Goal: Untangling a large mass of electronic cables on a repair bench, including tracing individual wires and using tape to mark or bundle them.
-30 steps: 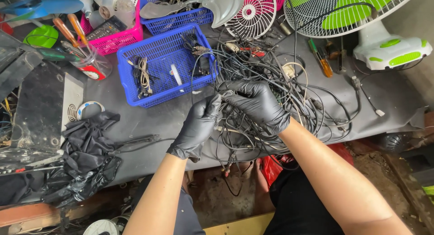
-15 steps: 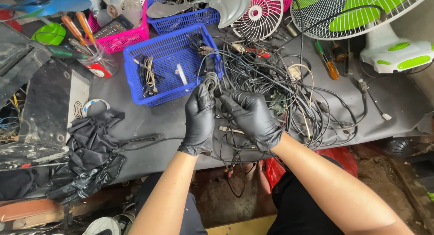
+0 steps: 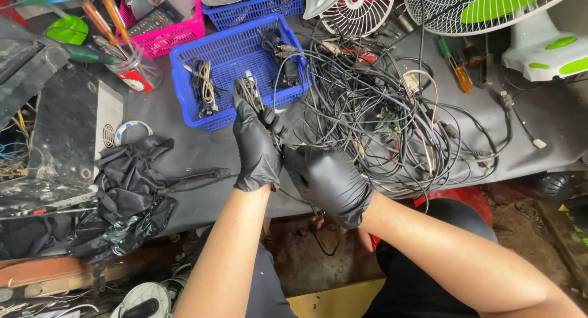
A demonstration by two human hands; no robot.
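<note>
A small coiled bundle of black cable point(image 3: 248, 88) is held up by the left hand point(image 3: 256, 148) in a black glove, fingers closed around it, just over the near edge of the blue plastic mesh basket point(image 3: 228, 58). The black-gloved right hand point(image 3: 327, 182) is closed on trailing cable just beside it. A tangled heap of black wires point(image 3: 392, 119) is spread on the grey table point(image 3: 177, 140) to the right.
</note>
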